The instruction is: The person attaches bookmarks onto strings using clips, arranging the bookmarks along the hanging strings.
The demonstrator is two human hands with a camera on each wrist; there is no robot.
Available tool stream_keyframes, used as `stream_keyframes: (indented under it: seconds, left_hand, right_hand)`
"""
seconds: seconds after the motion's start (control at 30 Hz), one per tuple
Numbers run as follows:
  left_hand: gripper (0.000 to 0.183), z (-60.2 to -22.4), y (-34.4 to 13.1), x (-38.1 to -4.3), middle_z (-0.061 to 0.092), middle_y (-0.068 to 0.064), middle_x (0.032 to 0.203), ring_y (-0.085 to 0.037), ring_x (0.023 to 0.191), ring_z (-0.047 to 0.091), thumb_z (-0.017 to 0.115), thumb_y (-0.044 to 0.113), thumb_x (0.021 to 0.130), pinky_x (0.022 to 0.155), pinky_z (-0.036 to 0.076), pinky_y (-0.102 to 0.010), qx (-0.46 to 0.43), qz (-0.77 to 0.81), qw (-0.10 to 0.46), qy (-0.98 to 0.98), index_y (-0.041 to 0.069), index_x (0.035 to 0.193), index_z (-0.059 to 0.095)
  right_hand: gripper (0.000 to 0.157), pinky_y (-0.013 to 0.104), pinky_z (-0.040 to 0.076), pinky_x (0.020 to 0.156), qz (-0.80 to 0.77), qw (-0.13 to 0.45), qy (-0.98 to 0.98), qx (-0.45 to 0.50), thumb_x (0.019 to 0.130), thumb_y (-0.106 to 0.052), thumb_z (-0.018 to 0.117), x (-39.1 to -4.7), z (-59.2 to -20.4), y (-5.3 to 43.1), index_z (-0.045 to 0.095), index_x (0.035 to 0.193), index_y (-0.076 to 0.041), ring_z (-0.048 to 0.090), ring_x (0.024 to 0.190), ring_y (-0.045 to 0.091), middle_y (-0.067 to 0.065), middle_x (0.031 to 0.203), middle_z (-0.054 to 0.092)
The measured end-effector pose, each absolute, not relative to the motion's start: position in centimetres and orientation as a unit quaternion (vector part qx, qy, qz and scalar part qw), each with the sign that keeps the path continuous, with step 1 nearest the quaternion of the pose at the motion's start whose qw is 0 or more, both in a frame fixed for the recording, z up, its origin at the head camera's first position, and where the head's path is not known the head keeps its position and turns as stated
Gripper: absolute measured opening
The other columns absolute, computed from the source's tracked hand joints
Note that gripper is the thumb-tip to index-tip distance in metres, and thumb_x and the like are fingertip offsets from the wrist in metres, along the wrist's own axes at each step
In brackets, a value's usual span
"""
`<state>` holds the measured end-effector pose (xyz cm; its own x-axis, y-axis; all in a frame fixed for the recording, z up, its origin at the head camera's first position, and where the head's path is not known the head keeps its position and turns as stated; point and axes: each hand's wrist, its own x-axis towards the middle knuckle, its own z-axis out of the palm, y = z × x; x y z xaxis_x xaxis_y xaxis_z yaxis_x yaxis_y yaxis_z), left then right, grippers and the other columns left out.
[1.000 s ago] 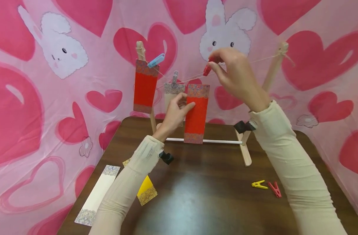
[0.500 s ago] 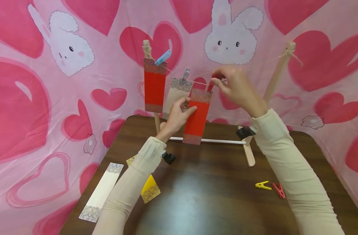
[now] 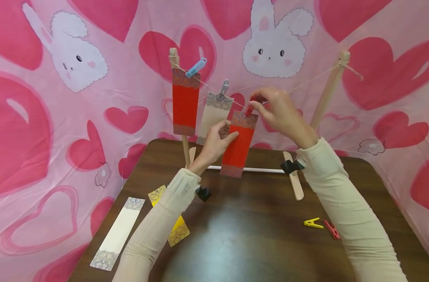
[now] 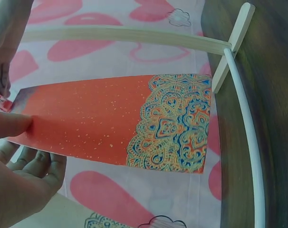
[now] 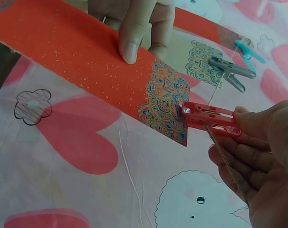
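Observation:
My left hand (image 3: 213,147) pinches a red paper card (image 3: 240,147) by its left edge, thumb in front and fingers behind. The card has lace-patterned bands at both ends and leans slightly. At its top edge, my right hand (image 3: 278,114) pinches a red clothespin (image 5: 211,118) between thumb and fingers. In the right wrist view the pin's tip overlaps the patterned band, and the string (image 5: 225,161) runs by the pin. To the left, a second red card (image 3: 185,105) hangs under a blue clothespin (image 3: 196,67), and a cream card (image 3: 214,113) under a grey one (image 3: 224,88).
A wooden stand (image 3: 325,94) holds the string between two posts, with a white rod (image 3: 264,170) low across it. On the dark table (image 3: 249,235) lie a white card (image 3: 119,231), a yellow card (image 3: 179,231), a yellow clothespin (image 3: 313,223) and another red clothespin (image 3: 331,230).
My right hand has come down with the red clothespin from above the string to the card's top edge. The held card has shifted slightly right and tilted; the string now sags towards it.

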<state>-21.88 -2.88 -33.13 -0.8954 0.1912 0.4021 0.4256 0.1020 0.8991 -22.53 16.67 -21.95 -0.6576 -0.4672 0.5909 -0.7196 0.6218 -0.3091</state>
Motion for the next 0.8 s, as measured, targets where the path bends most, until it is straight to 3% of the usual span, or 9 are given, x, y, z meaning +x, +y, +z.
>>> stream_keyframes:
  seconds: [0.27, 0.57, 0.8]
  left_hand:
    - [0.023, -33.11, -2.81, -21.52, 0.065, -0.019, 0.093, -0.03, 0.084, 0.067, 0.07, 0.004, 0.091, 0.08, 0.054, -0.031, -0.218, -0.65, 0.095, -0.722, -0.003, 0.111, 0.059]
    - [0.023, -33.19, -2.43, -21.22, 0.063, -0.015, 0.089, -0.022, 0.078, 0.067, 0.07, 0.001, 0.091, 0.075, 0.054, -0.026, -0.217, -0.667, 0.104, -0.706, -0.002, 0.111, 0.059]
    - [0.024, -33.11, -1.89, -21.18, 0.066, -0.021, 0.098, -0.03, 0.085, 0.068, 0.069, 0.003, 0.092, 0.081, 0.057, -0.034, -0.225, -0.67, 0.102, -0.7, -0.003, 0.113, 0.06]
  right_hand:
    - [0.02, 0.048, 0.055, 0.087, 0.272, 0.231, -0.87, 0.34, 0.094, -0.008, 0.068, -22.44, -21.7, 16.56, 0.069, 0.109, 0.006, 0.066, 0.094, 0.031, 0.019, 0.101, 0.071]
    - [0.022, 0.05, 0.055, 0.086, 0.287, 0.223, -0.871, 0.332, 0.096, -0.011, 0.066, -22.5, -21.55, 16.81, 0.069, 0.11, 0.006, 0.067, 0.094, 0.032, 0.019, 0.102, 0.072]
    - [0.023, 0.049, 0.054, 0.089, 0.287, 0.226, -0.87, 0.332, 0.096, -0.011, 0.066, -22.56, -21.72, 17.22, 0.069, 0.113, 0.004, 0.066, 0.096, 0.031, 0.018, 0.103, 0.071]
